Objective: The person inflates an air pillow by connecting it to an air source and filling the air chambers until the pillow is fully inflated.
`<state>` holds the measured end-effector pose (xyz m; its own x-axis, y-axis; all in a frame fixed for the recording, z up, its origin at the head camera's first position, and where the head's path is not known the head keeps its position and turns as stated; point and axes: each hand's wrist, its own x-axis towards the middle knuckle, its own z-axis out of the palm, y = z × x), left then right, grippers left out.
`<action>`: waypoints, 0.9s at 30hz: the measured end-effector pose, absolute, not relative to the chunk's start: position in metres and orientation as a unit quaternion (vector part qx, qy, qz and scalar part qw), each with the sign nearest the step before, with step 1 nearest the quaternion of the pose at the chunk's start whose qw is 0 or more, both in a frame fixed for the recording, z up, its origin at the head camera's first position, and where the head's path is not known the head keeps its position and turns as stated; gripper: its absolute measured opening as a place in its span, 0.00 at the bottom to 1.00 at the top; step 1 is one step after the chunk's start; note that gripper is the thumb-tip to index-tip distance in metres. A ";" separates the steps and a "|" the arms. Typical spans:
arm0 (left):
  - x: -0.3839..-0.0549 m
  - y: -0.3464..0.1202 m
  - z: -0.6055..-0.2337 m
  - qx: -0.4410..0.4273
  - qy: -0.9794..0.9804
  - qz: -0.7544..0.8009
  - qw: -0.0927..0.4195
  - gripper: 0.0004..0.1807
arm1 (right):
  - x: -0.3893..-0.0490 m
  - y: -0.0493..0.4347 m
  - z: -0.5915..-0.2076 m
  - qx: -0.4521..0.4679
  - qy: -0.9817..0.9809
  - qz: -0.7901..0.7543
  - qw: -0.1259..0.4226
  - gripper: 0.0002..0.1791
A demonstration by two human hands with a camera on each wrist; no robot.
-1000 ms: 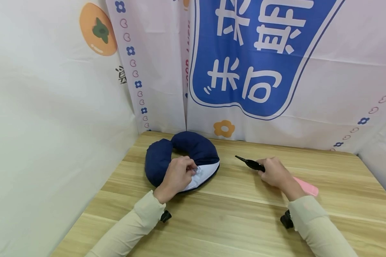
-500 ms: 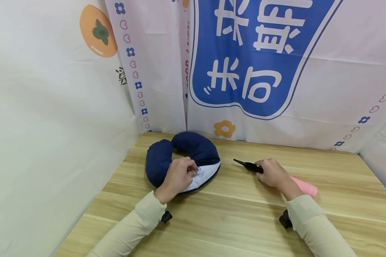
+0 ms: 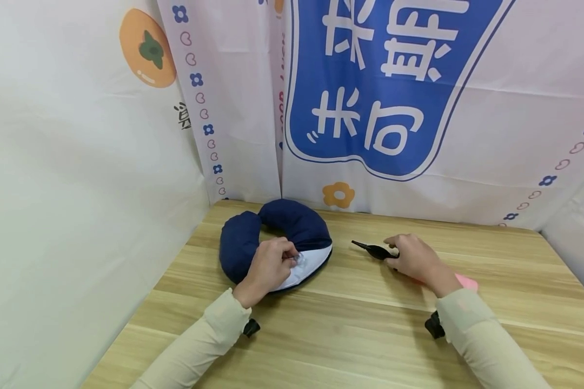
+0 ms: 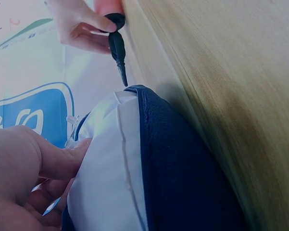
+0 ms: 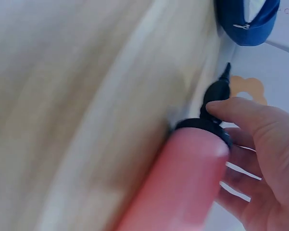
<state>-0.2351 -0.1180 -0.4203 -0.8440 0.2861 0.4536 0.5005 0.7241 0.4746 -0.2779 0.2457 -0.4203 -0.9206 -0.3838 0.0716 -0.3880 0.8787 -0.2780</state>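
A navy U-shaped neck pillow lies at the table's left, its cover folded open over a white inner lining. My left hand pinches the small clear valve that stands out of the white part. To the right, my right hand holds a hand pump by its neck, thumb on the black nozzle and fingers behind the black collar. The nozzle tip points left, apart from the pillow. In the head view the wrist and hand hide most of the pink pump body.
The wooden table backs onto a white printed cloth with a blue panel. A plain white cloth borders the left side. A zipper pull shows on the pillow cover.
My right hand has shifted slightly on the pump's neck, its fingers looser and more spread, and covers more of the pink body. The left hand has stayed at the valve.
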 end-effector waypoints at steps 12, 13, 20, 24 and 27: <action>-0.235 -0.119 -0.421 -0.214 -0.910 -0.309 0.173 0.10 | -0.269 0.226 -0.384 0.238 -0.962 0.132 0.027 0.24; -0.235 -0.119 -0.421 -0.214 -0.910 -0.309 0.173 0.10 | -0.268 0.223 -0.383 0.243 -0.960 0.133 0.029 0.24; -0.235 -0.119 -0.421 -0.215 -0.909 -0.310 0.177 0.10 | -0.262 0.195 -0.382 0.280 -0.945 0.166 0.041 0.21; -0.235 -0.119 -0.421 -0.217 -0.908 -0.309 0.179 0.11 | -0.258 0.175 -0.383 0.306 -0.933 0.182 0.048 0.20; -0.235 -0.119 -0.421 -0.218 -0.908 -0.310 0.180 0.11 | -0.255 0.158 -0.384 0.318 -0.927 0.191 0.052 0.19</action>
<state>-0.2347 -0.1191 -0.4207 -0.8407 0.2840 0.4611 0.5065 0.7136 0.4839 -0.2547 0.1575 -0.3839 -0.7921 -0.5698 0.2188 -0.6099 0.7247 -0.3207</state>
